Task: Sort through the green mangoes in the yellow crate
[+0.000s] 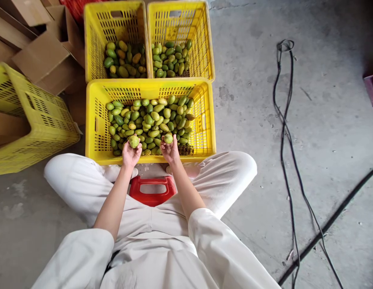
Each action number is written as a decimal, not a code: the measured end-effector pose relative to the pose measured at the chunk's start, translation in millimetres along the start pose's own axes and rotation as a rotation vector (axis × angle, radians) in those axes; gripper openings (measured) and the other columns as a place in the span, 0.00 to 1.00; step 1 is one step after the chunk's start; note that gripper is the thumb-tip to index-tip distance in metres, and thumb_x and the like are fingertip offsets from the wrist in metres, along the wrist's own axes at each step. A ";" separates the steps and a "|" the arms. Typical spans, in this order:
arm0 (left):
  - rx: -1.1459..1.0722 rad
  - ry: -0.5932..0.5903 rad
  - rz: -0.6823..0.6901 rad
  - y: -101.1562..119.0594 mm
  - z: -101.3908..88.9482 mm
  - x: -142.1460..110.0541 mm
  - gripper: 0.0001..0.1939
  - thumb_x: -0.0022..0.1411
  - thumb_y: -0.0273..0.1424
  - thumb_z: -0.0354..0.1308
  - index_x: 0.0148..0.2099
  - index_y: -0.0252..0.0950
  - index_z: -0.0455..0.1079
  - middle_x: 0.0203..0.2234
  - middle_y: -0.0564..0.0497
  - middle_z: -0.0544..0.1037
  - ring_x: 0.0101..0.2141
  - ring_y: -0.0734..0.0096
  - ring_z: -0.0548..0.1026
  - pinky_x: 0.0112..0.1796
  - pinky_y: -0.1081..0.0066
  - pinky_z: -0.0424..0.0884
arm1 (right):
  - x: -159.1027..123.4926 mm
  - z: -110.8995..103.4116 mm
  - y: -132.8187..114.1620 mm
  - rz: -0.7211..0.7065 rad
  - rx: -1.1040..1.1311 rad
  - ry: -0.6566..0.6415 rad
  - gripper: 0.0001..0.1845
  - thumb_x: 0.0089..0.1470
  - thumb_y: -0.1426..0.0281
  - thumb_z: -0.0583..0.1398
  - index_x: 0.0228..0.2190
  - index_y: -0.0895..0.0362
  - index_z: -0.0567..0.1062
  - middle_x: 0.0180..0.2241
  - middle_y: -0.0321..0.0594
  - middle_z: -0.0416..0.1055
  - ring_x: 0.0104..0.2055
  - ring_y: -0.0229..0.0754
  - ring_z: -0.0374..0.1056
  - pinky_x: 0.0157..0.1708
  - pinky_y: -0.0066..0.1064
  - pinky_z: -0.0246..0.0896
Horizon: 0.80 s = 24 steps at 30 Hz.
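My left hand (132, 152) is closed around a yellow-green oval fruit (133, 141) that looks like a small mango. A similar green fruit (168, 139) sits in the closed fingers of my right hand (170, 150). Both hands are above the near rim of a wide yellow crate (150, 159), palms turned up. Inside that crate lie many loose fruits (150, 120), green to yellowish. A dark, bumpy patch shows at its right near corner, too unclear to name.
Behind stand two yellow crates, left (91, 44) and right (208, 48), each part filled with fruit. Another yellow crate (50, 116) and cardboard boxes (43, 56) are at left. A red plastic stool (151, 198) shows between my legs. Black cables (284, 124) cross the concrete floor.
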<state>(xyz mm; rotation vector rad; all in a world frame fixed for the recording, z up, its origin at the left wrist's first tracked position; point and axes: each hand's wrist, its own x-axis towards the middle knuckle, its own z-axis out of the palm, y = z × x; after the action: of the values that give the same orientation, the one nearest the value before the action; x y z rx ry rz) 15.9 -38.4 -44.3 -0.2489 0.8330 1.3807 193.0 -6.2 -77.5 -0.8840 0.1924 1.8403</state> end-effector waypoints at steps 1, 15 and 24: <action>0.023 0.001 0.000 -0.3 0.7 -0.2 0.17 0.74 0.37 0.44 0.49 0.37 0.74 0.33 0.47 0.74 0.25 0.78 0.65 0.20 0.81 0.62 | -0.4 0.8 -1.4 0.004 0.031 0.018 0.19 0.63 0.53 0.56 0.30 0.54 0.72 0.25 0.33 0.71 0.21 0.32 0.60 0.17 0.22 0.57; -0.052 0.019 -0.050 0.1 1.2 3.8 0.18 0.72 0.43 0.51 0.56 0.44 0.74 0.33 0.50 0.74 0.32 0.76 0.72 0.30 0.78 0.74 | -3.8 2.9 -7.2 0.135 0.059 -0.006 0.17 0.64 0.54 0.56 0.38 0.54 0.74 0.30 0.35 0.75 0.26 0.32 0.68 0.21 0.19 0.67; -0.020 -0.004 0.037 -0.5 -2.4 2.4 0.19 0.69 0.35 0.47 0.55 0.43 0.74 0.35 0.46 0.73 0.28 0.74 0.66 0.22 0.80 0.64 | -12.8 3.6 -3.3 0.140 -0.012 -0.208 0.18 0.55 0.73 0.59 0.48 0.52 0.74 0.35 0.36 0.74 0.33 0.35 0.70 0.26 0.22 0.67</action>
<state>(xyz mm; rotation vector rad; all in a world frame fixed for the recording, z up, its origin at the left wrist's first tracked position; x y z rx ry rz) 15.4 -38.1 -47.6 -0.2469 0.8247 1.4246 196.6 -12.3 -65.8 -0.6957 0.1146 2.0514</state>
